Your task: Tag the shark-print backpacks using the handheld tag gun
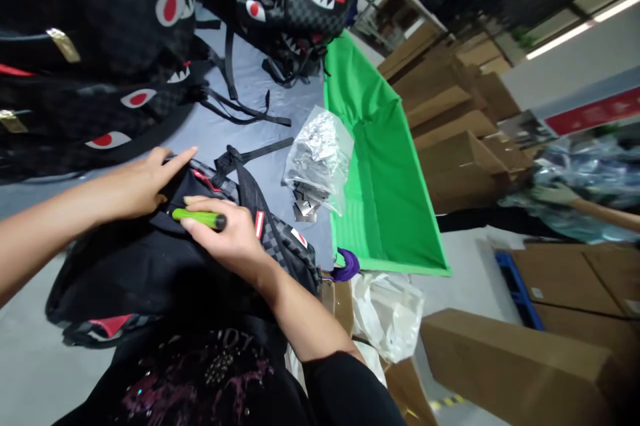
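Observation:
A black and grey checkered backpack (120,266) lies in front of me at the table edge, its dark side up and red lining showing in places. My left hand (145,183) grips the bag's upper edge, with one finger stretched out along it and the others curled on the black fabric. Closed in my right hand (230,233) is a small tool with a bright green handle (197,217) and a black butt end. Its tip points at the fabric beside my left fingers; what kind of tip it is, I cannot make out. A black strap (257,196) runs over the bag's right part.
Several similar backpacks (100,73) are piled at the left and back of the grey table (250,89). A clear plastic bag (320,153) with tags lies beside a green fabric bin (390,173). Cartons (510,359) stand at right, where another person's gloved hand (555,194) handles plastic-wrapped goods.

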Demonstrator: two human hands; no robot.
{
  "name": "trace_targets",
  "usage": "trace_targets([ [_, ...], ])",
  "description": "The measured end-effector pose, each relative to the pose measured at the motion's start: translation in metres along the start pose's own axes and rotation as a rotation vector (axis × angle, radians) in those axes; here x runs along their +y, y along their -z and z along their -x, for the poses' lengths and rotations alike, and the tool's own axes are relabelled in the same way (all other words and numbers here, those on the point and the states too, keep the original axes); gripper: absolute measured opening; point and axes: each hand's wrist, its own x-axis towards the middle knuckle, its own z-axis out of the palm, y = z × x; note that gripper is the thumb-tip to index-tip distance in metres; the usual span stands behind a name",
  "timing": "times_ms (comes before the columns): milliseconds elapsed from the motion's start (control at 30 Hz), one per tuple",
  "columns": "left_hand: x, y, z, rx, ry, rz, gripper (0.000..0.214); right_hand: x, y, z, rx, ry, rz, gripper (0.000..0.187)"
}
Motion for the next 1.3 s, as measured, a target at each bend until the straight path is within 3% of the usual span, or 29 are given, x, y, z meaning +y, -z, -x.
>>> trace_targets([
  [100, 0.004, 0.004, 0.003, 0.02, 0.001, -0.003, 0.087, 0.008, 0.071, 0.016, 0.401, 0.074, 0.114, 0.014],
  [167, 0.006, 0.004, 0.004, 0.027, 0.011, -0.005, 0.086, 0.039, 0.123, 0.03, 0.655, -0.019, 0.435, 0.021],
  [200, 0.006, 0.003, 0.004, 0.025, 0.014, -0.005, 0.086, 0.06, 0.145, 0.037, 0.644, -0.145, 0.659, 0.027],
  [300, 0.006, 0.0, 0.003, 0.024, 0.02, -0.003, 0.085, 0.127, 0.185, 0.052, 0.499, -0.322, 0.812, 0.027],
  [367, 0.005, -0.003, 0.002, 0.049, 0.016, -0.006, 0.083, 0.16, 0.189, 0.055, 0.403, -0.414, 0.889, 0.032],
  [467, 0.005, -0.007, 0.003, 0.121, 0.017, 0.006, 0.083, 0.182, 0.179, 0.047, 0.275, -0.523, 1.013, 0.044],
  [700, 0.014, -0.003, 0.01, 0.143, 0.011, 0.016, 0.08, 0.183, 0.164, 0.029, 0.074, -0.558, 1.129, 0.03],
  [967, 0.014, 0.0, 0.01, 0.113, 0.029, 0.052, 0.082, 0.177, 0.165, 0.041, 0.057, -0.484, 1.098, 0.027],
  [1067, 0.009, -0.001, 0.008, 0.072, 0.049, 0.095, 0.089, 0.16, 0.174, 0.042, 0.13, -0.448, 1.067, 0.028],
  [1133, 0.009, -0.002, 0.01, 0.113, 0.046, 0.138, 0.092, 0.136, 0.179, 0.042, 0.302, -0.394, 0.929, 0.028],
  [1200, 0.016, 0.0, 0.015, 0.272, 0.014, 0.193, 0.083, 0.101, 0.179, 0.041, 0.448, -0.326, 0.653, 0.029],
  [1233, 0.023, 0.001, 0.02, 0.39, -0.013, 0.236, 0.074, 0.082, 0.175, 0.04, 0.462, -0.292, 0.503, 0.029],
  [1300, 0.044, 0.007, 0.03, 0.608, -0.093, 0.388, 0.059, 0.041, 0.162, 0.037, 0.361, -0.24, 0.282, 0.028],
])
